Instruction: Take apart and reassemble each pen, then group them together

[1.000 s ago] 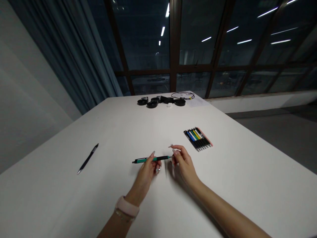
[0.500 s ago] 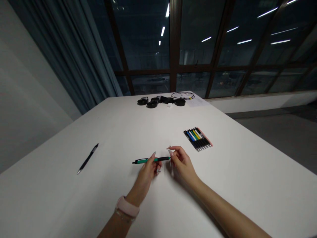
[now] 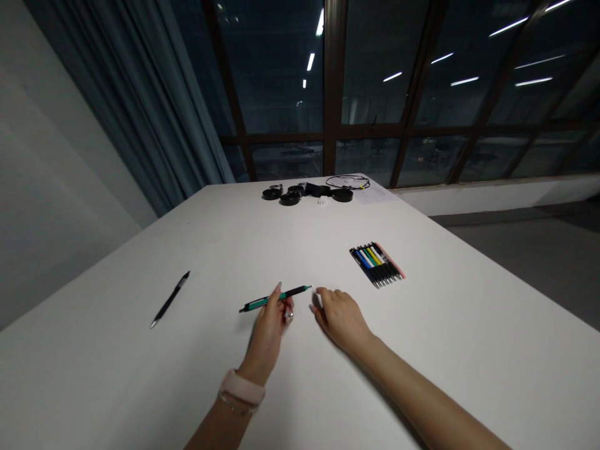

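Note:
My left hand [image 3: 272, 319] is closed on a green and black pen [image 3: 296, 291], which it holds above the table with the silver tip pointing right. My right hand [image 3: 342, 319] is just right of that tip, not touching the pen. Its thumb and index finger are apart, and nothing shows between them. A black pen [image 3: 170, 299] lies on the table to the left. Beyond my right hand lies a row of pens [image 3: 377, 265] with blue, white, green and yellow barrels, side by side.
The white table [image 3: 262, 237] carries several black round rolls [image 3: 290, 198], a small white item [image 3: 323, 200], a black cable [image 3: 347, 182] and a paper sheet [image 3: 375, 194] at its far end. Behind are a blue curtain [image 3: 154, 100] and dark windows.
My right hand has come off the pen's tip end, and the silver tip now shows. My left hand has moved slightly left with the pen, whose tip end is tilted up more.

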Demonstrator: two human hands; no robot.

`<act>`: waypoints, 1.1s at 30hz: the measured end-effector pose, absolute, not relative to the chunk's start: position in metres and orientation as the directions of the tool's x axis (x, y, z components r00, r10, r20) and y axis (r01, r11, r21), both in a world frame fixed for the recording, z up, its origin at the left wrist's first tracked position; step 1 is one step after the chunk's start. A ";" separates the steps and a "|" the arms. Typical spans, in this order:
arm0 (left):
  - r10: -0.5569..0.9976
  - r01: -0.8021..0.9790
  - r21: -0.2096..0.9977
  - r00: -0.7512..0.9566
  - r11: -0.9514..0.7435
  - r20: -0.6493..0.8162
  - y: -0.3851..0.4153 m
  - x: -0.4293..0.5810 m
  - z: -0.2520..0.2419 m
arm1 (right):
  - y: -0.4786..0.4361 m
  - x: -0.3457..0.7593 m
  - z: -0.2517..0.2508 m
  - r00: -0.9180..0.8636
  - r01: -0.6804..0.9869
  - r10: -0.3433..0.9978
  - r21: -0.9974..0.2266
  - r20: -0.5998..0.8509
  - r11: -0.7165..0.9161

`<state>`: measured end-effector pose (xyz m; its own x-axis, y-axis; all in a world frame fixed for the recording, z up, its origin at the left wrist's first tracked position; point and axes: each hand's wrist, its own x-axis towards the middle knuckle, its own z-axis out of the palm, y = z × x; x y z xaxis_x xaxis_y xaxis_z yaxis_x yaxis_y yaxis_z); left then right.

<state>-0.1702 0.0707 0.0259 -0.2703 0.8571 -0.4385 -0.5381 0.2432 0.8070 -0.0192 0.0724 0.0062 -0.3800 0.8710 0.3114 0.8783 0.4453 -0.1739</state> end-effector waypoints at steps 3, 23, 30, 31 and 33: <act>0.865 -0.548 0.804 -0.262 0.232 -0.428 0.070 -0.169 0.027 | 0.074 -0.017 0.003 -0.385 0.856 0.874 -0.239 0.296 0.458; 0.893 -0.529 0.817 -0.220 0.229 -0.393 0.073 -0.171 0.018 | 0.085 -0.007 0.013 -0.144 -0.541 0.973 -0.810 -0.179 -0.229; 0.888 -0.504 0.827 -0.225 0.247 -0.402 0.073 -0.169 0.018 | 0.085 -0.003 0.016 -0.166 -0.548 0.964 -0.794 -0.206 -0.263; 0.886 -0.498 0.828 -0.222 0.256 -0.407 0.073 -0.169 0.019 | 0.085 -0.003 0.016 -0.160 -0.550 0.965 -0.792 -0.210 -0.263; 0.877 -0.495 0.822 -0.214 0.282 -0.430 0.074 -0.169 0.020 | 0.085 -0.002 0.016 -0.151 -0.547 0.966 -0.796 -0.211 -0.260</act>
